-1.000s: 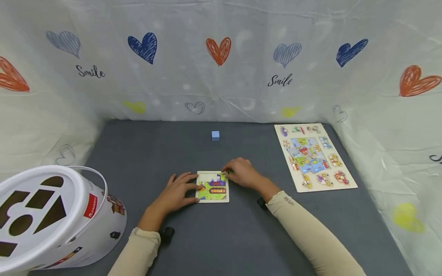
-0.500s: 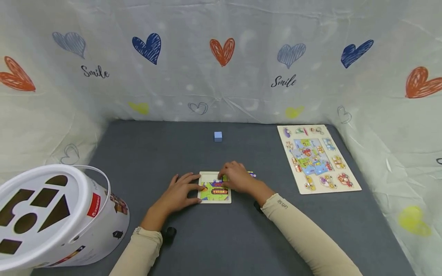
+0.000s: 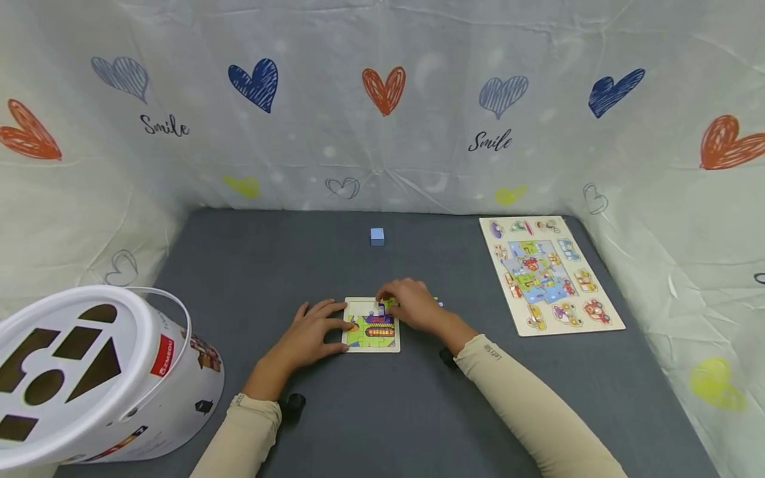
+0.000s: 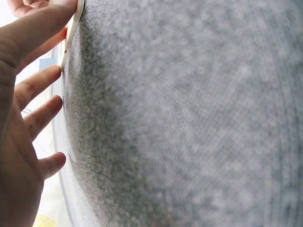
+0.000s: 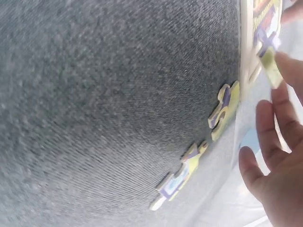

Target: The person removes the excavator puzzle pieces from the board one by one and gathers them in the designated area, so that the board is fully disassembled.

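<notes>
A small square puzzle tray [image 3: 358,306] with a pale frame lies mid-table, its lower part filled with green, purple and red pieces. My left hand [image 3: 307,335] lies at its left side, fingers spread, with thumb and index finger touching the frame. Over the tray's upper right corner, my right hand [image 3: 414,307] pinches a green and purple puzzle piece [image 5: 269,65] between thumb and fingers. The piece is tilted in the right wrist view. Beside the tray lie two loose puzzle pieces [image 5: 226,109], largely hidden by the right hand in the head view.
A white lidded bucket [image 3: 206,398] with shaped holes stands at the left. Toward the back sits a small blue cube [image 3: 377,237]. A larger picture puzzle board [image 3: 508,312] lies at the right. A curtain [image 3: 323,146] printed with hearts hangs behind the table.
My right hand has moved left from the tray's right edge over its upper right corner with the piece. A loose piece now shows right of that hand. The left hand stays at the frame.
</notes>
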